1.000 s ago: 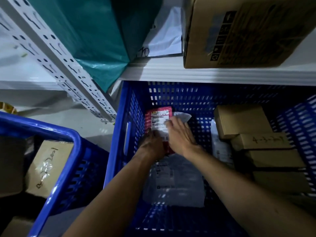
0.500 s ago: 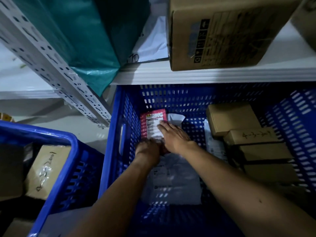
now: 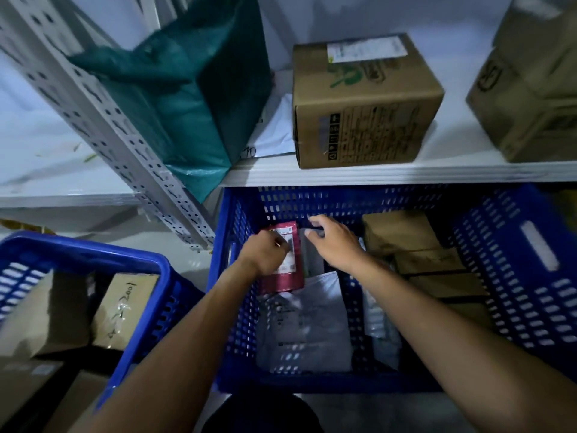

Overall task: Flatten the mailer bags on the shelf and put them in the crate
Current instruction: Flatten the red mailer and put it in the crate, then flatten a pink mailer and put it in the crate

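Note:
A red mailer bag [image 3: 285,278] with a white label lies in the far left part of the blue crate [image 3: 312,384]. My left hand [image 3: 265,254] sits on its left edge with curled fingers gripping it. My right hand [image 3: 334,242] hovers just right of it, fingers loose and holding nothing, over a grey bag [image 3: 312,260]. A white mailer bag [image 3: 312,323] lies flat on the crate floor nearer me. On the white shelf [image 3: 374,173] above stand a puffy green mailer bag [image 3: 187,104] and a flat white mailer [image 3: 274,132].
Several small cardboard boxes [image 3: 399,232] fill the crate's right side. A large cardboard box [image 3: 359,120] and another [image 3: 530,89] stand on the shelf. A perforated metal upright [image 3: 109,120] slants at the left. A second blue crate [image 3: 93,251] with boxes stands at lower left.
My view has tilted up, showing more of the shelf. My right hand has lifted off the red mailer and moved right; my left hand has slid further up it.

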`<act>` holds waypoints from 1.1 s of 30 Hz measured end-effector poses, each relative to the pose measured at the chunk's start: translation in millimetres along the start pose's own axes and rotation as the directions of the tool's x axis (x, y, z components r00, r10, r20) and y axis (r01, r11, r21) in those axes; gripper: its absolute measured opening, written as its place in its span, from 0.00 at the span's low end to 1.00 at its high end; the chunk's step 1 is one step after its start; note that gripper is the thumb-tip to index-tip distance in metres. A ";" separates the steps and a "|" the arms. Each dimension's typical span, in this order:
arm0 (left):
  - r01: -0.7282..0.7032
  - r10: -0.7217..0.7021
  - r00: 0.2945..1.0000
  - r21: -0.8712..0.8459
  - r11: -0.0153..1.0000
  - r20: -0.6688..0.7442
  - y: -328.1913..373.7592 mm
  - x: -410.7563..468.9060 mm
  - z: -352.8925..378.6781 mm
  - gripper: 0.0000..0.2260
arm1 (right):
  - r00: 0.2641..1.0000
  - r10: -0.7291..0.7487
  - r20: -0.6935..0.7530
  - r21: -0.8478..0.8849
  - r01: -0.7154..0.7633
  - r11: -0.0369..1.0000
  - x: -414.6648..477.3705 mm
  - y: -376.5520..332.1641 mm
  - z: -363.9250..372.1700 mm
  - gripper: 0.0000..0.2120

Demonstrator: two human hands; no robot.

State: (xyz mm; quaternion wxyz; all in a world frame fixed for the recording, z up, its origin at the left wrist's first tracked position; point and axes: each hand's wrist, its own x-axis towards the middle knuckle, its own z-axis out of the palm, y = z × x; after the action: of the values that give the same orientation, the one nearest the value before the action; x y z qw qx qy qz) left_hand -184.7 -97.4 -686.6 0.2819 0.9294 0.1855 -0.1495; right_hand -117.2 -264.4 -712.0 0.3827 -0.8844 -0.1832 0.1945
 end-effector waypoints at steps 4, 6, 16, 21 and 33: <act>0.011 -0.027 0.997 -0.216 0.976 -0.072 28.5 -16.2 -44.6 0.09 | 0.997 0.067 -0.024 0.064 -0.066 0.996 -23.4 -38.6 -42.3 0.16; 0.025 -0.045 0.997 -0.292 0.956 -0.060 46.7 -27.6 -73.5 0.08 | 0.995 0.098 -0.029 0.075 -0.096 0.993 -39.1 -66.1 -69.6 0.17; 0.081 -0.077 0.997 -0.577 0.813 0.030 178.1 -120.7 -252.7 0.07 | 0.981 0.186 -0.063 0.120 -0.178 0.977 -121.5 -228.3 -235.4 0.11; 0.056 -0.061 0.998 -0.638 0.768 0.014 239.9 -177.0 -332.9 0.09 | 0.974 0.220 -0.059 0.146 -0.210 0.967 -166.1 -308.9 -314.0 0.10; -0.011 0.047 0.998 -0.705 0.709 0.031 336.5 -247.7 -462.2 0.08 | 0.947 0.301 -0.108 0.208 -0.275 0.939 -219.0 -426.3 -430.6 0.04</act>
State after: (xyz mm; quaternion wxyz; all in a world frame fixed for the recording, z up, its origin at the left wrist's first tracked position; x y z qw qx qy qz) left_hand -179.7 -154.0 -66.1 0.6213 0.7509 0.2072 -0.0848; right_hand -171.1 -355.9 -76.5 0.4443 -0.8724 -0.0053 0.2035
